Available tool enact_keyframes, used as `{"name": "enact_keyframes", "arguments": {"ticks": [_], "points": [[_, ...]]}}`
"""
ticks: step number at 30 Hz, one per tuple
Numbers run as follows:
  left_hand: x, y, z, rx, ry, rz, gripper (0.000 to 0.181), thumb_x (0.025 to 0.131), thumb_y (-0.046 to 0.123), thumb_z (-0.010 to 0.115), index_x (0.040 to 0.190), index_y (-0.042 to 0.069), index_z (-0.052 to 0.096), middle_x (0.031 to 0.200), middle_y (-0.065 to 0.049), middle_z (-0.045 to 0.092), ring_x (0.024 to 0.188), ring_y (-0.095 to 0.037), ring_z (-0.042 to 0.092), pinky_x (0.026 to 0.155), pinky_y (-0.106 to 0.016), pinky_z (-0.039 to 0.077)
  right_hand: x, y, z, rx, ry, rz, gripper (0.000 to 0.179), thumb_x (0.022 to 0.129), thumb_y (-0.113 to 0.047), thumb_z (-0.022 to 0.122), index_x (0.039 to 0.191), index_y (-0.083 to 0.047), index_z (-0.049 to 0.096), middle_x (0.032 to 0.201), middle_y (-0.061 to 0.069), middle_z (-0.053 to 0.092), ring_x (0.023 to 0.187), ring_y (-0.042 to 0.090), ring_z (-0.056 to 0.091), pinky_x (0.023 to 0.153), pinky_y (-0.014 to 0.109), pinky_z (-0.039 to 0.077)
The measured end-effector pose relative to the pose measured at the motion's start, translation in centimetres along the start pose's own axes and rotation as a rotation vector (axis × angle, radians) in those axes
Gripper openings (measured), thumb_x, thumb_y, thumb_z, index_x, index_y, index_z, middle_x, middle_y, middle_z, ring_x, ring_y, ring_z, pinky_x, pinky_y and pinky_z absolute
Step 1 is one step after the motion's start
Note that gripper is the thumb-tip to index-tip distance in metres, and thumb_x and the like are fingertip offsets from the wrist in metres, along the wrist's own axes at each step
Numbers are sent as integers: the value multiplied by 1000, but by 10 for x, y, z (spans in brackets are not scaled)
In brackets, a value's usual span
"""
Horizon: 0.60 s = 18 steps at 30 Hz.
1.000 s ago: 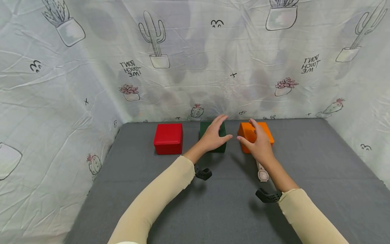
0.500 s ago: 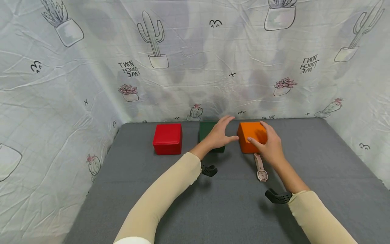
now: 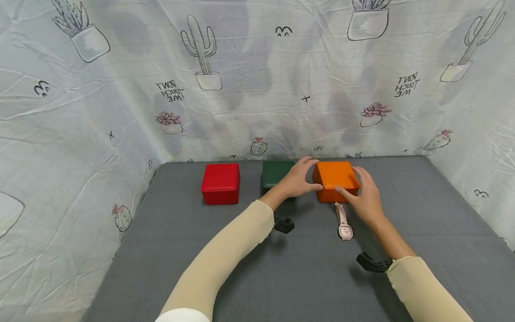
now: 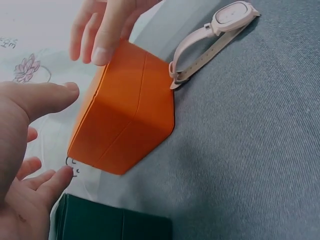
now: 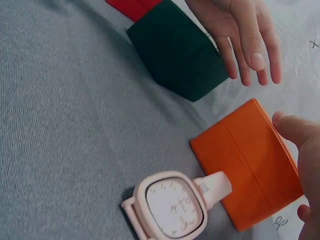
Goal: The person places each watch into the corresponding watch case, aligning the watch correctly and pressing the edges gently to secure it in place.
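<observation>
An orange box [image 3: 335, 174] with its lid down sits at the back of the grey table, between both hands. My left hand [image 3: 298, 178] is at its left side, thumb and fingers spread apart. At the right side, my right hand [image 3: 368, 199] is also spread, its thumb close to the front edge of the lid. Whether either hand touches the box, I cannot tell. A pink wristwatch [image 3: 344, 231] lies in front of the box; in the right wrist view its dial [image 5: 175, 207] faces up. Partly behind my left hand stands a dark green box [image 3: 277, 172].
A red box [image 3: 220, 182] stands to the left of the green one. White cloth with cactus prints [image 3: 241, 112] hangs behind the grey table [image 3: 281, 277] and along its sides. Each wrist wears a black band [image 3: 374, 263].
Both hands have moved right. The left hand has come from in front of the green box to the orange box's left side, and the right hand to its right, uncovering the box and the watch.
</observation>
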State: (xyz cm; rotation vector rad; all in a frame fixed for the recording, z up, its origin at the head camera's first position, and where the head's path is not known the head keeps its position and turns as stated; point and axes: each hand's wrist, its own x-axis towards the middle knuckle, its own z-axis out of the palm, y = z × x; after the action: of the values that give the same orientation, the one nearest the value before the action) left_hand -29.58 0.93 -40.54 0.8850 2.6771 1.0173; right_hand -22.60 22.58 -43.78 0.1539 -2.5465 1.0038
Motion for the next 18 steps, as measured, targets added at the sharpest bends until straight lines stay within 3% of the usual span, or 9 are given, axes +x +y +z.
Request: {"name": "enact_keyframes", "arguments": {"ticks": [5, 9, 18], "points": [[5, 8, 5, 34, -30, -5, 75, 89, 37, 69, 151, 18, 31, 161, -6, 18, 145, -27, 29, 113, -47, 36, -3, 5, -2, 51, -54, 75, 83, 87, -31, 72, 149, -1, 27, 151, 27, 31, 132, 48, 38, 102, 62, 39], [8, 17, 7, 59, -59, -27, 75, 89, 35, 69, 151, 18, 31, 161, -8, 18, 144, -28, 30, 112, -46, 38, -4, 9, -3, 112, -100, 128, 90, 87, -34, 71, 153, -2, 18, 154, 27, 27, 136, 47, 35, 105, 62, 36], [21, 24, 18, 122, -84, -51, 83, 84, 38, 74, 151, 19, 31, 160, -9, 19, 137, -27, 39, 108, -39, 43, -3, 20, 1, 129, -153, 153, 99, 87, -37, 71, 155, -6, 7, 155, 26, 26, 133, 48, 37, 107, 63, 33]]}}
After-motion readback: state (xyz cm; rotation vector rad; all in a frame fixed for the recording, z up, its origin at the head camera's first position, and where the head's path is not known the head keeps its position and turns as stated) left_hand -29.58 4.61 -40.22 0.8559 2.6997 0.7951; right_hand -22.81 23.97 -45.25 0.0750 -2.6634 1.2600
